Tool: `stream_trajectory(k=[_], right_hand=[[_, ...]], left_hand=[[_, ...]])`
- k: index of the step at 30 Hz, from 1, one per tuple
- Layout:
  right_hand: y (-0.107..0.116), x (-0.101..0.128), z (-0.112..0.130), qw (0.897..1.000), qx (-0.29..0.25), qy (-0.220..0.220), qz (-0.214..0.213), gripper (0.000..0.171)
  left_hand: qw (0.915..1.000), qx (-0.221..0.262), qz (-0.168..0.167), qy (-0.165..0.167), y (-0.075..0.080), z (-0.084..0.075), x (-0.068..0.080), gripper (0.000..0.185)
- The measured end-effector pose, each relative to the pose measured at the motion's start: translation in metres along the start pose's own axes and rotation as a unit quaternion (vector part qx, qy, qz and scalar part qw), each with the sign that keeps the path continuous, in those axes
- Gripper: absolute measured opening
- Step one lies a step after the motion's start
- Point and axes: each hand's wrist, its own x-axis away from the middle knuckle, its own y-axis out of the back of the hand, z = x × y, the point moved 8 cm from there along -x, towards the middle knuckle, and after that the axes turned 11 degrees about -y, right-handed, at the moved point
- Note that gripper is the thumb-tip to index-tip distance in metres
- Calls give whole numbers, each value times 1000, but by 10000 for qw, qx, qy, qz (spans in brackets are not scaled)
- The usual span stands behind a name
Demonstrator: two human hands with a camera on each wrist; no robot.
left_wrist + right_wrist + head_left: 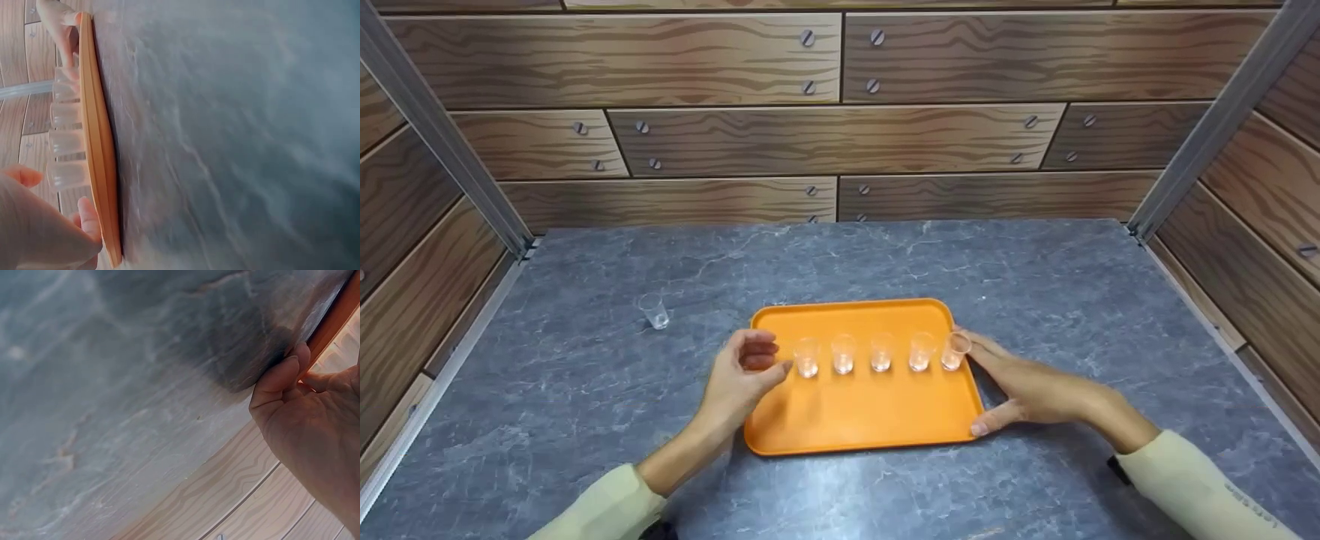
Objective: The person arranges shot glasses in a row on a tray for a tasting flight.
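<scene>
An orange tray lies on the table, with several small clear cups standing in a row across it. My left hand hovers over the tray's left side, fingers bent loosely and thumb apart. Its thumb tip comes close to the leftmost cup, and nothing is held. At the right edge, my right hand grips the tray, its thumb at the near right corner. The rightmost cup leans beside the right fingertips. In the right wrist view, bent fingers meet the tray's rim.
Another clear cup is on the grey marbled table, left of the tray and farther back. Wood-patterned walls enclose the back and both sides, with metal posts at the corners.
</scene>
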Motion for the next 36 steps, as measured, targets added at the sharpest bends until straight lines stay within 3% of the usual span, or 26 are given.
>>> stream_trajectory(k=[2, 3, 15, 21, 28, 36], right_hand=[[0, 1, 1, 10000, 50, 26, -43, 111], [1, 3, 3, 9992, 329, 150, -179, 119], [2, 6, 5, 9983, 415, 281, -297, 120], [1, 7, 3, 9982, 418, 262, -327, 120], [1, 7, 2, 9980, 478, 234, -326, 119], [1, 6, 3, 9981, 515, 187, -279, 120]], left_hand=[[10000, 0, -85, -23, 7, -1, 0, 43], [9999, -10, -131, -6, 10, -1, 0, 43], [9964, -384, -693, -286, 56, -2, -5, 49], [9918, -521, -1168, -29, 78, 4, -9, 50], [9790, -764, -1870, 288, 105, 11, -7, 62], [9718, -950, -2083, 571, 128, 19, -12, 86]])
